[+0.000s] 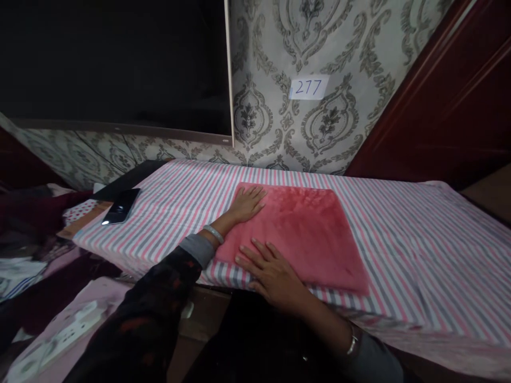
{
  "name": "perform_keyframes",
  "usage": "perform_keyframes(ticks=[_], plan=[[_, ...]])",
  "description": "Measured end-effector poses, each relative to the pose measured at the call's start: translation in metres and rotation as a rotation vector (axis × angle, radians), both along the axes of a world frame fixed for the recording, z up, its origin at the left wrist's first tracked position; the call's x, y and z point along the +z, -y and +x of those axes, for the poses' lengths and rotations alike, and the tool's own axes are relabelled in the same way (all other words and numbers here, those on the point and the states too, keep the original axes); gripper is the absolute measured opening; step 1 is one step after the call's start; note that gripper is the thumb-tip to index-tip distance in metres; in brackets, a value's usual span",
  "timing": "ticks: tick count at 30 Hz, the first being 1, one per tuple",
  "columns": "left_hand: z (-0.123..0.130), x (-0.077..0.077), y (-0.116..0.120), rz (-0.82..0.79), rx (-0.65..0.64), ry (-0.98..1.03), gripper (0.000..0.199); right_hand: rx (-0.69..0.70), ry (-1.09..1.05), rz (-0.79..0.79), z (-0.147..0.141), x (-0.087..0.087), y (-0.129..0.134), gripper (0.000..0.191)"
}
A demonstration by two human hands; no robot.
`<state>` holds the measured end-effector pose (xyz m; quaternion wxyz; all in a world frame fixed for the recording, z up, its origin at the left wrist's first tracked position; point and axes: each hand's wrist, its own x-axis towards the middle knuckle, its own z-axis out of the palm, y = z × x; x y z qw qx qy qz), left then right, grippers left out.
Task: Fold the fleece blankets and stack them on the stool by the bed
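A flat, rectangular pink plush cloth (315, 229) lies on a striped sheet (411, 250) that covers a long table. My left hand (246, 205) rests flat near the cloth's far left corner, fingers stretched out. Closer to me, my right hand (275, 276) lies palm down over the near left edge, its fingers spread on the plush. Neither hand grips anything. The far part of the pile looks darker and ruffled, while the rest appears smoother.
A black phone (122, 206) lies on the sheet's left end. Behind hangs a large dark television (115, 64); a paper marked 277 (308, 86) is on the wall. A white power strip (67, 335) sits lower left. Dark red wooden panelling (447, 106) stands at right.
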<state>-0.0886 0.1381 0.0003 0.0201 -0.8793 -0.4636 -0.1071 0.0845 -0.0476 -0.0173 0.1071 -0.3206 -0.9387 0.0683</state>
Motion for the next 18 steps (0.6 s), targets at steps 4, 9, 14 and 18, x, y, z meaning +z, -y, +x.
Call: perform_keyframes(ticks=[4, 9, 14, 18], plan=[[-0.009, 0.012, 0.0, -0.07, -0.035, -0.017, 0.061, 0.012, 0.025, -0.053, 0.001, 0.014, 0.01, 0.06], [-0.031, 0.026, -0.004, -0.103, -0.017, -0.015, 0.062, 0.04, -0.036, -0.011, -0.019, 0.037, -0.023, 0.055], [-0.04, 0.011, -0.008, -0.131, -0.018, -0.021, 0.06, 0.036, 0.023, 0.072, -0.043, 0.026, -0.054, 0.057], [-0.041, -0.009, -0.012, -0.076, -0.035, 0.07, 0.058, 0.07, 0.037, 0.116, -0.044, 0.012, -0.047, 0.056]])
